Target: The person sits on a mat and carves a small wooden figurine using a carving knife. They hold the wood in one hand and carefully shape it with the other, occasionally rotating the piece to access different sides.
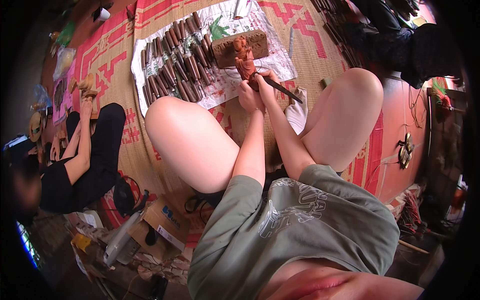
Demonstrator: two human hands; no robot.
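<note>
The left hand (249,96) grips the wooden statue (245,60) against the wood block (239,47). The right hand (267,80) grips a chisel (280,89), mid-carving. Next cut likely needs gentle pushing.

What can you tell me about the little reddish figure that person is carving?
The figure is a small statue of reddish-brown wood, carved into a rough human shape, its fine detail too small to make out. It leans against a wooden block on a printed sheet over a woven mat. The left hand grips its lower part, while the right hand presses a dark-handled chisel against it.
</note>
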